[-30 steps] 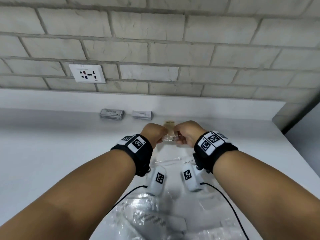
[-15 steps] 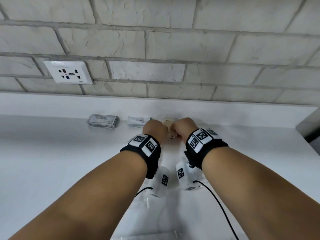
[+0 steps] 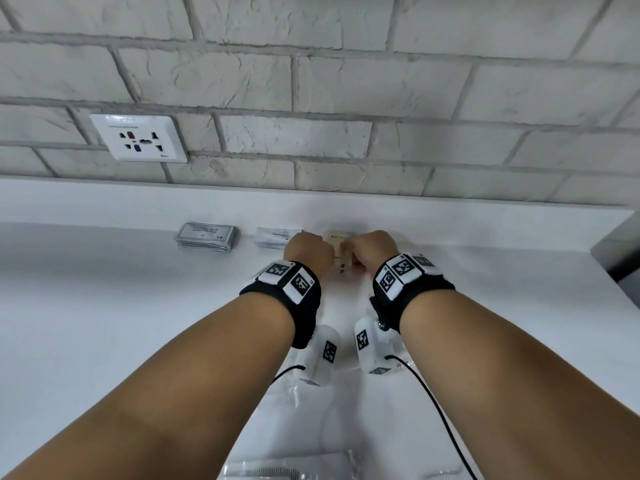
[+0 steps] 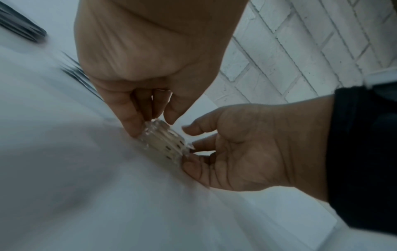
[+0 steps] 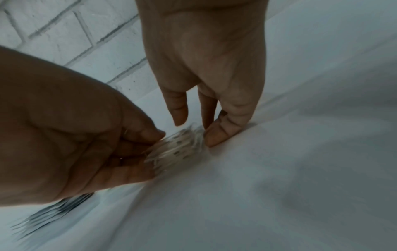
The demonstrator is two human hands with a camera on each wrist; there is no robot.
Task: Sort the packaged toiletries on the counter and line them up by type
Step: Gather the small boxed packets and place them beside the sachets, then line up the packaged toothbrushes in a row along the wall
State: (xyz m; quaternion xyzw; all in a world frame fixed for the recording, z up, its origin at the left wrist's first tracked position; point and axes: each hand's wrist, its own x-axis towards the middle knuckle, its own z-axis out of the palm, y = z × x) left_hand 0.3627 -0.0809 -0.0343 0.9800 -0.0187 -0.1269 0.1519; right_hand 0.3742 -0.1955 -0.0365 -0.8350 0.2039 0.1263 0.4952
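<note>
A small stack of beige packets in clear wrap [image 3: 341,252] sits on the white counter [image 3: 104,323] by the back ledge. It lies just right of a white stack of toothpaste packets [image 3: 275,237] and a grey stack of conditioner sachets [image 3: 207,236]. My left hand [image 3: 306,252] pinches the stack's left end with curled fingers. My right hand [image 3: 369,251] holds the right end between thumb and fingers. The left wrist view shows both hands closing on the beige packets [image 4: 165,142] from either side. In the right wrist view the packets [image 5: 178,149] rest on the counter.
A brick wall with a power socket [image 3: 138,138] rises behind the raised ledge [image 3: 450,216]. Clear-wrapped items [image 3: 287,471] lie at the near edge between my forearms. A dark object [image 3: 620,251] stands at the far right.
Both hands carried the beige packets from mid-counter back to the ledge and lowered them onto the counter beside the toothpaste packets. The head view tilted up towards the wall.
</note>
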